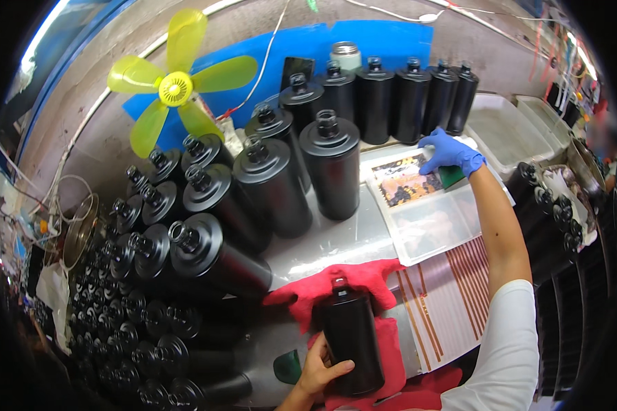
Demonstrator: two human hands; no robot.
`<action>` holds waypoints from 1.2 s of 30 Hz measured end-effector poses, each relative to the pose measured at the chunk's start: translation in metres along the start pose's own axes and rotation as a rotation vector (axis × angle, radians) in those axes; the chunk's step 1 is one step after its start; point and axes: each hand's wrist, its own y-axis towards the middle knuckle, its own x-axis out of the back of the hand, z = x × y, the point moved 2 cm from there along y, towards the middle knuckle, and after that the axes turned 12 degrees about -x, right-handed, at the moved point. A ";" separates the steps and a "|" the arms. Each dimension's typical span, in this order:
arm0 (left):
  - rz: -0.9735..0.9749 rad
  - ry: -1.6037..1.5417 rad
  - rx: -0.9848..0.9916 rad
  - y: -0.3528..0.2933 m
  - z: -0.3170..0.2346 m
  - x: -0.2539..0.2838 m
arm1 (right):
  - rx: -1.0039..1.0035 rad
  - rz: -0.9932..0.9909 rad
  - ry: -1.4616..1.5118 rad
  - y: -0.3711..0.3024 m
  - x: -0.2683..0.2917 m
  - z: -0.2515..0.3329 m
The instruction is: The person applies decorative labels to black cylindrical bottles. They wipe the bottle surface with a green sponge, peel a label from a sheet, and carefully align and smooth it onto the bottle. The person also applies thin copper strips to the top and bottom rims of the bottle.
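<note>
The black bottle (356,339), its long axis running away over red cloth (391,349), is clasped by the nearer left hand (320,368), leftward and bodyward of the right hand (448,152), whose hold cannot be told.

A grimy grey wall (487,42) curves across 12 o'clock, a bright blue sheet (384,40) set against it. A white pipe (152,46) slopes from near 11 toward 9 o'clock. A light strip (44,35) glows at 10 o'clock (beside a blue beam (82,35)), another at 2. The shiny metal tabletop (336,240) spreads from centre toward 6.
</note>
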 end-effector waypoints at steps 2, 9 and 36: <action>-0.006 0.012 0.032 0.001 -0.002 -0.001 | 0.017 0.059 0.123 0.012 0.003 0.001; 0.005 0.047 -0.001 0.000 0.000 0.001 | -0.001 -0.091 0.699 0.028 -0.017 -0.010; 0.004 0.968 -0.673 -0.008 -0.068 -0.053 | 0.704 -0.361 -0.023 -0.326 0.074 0.155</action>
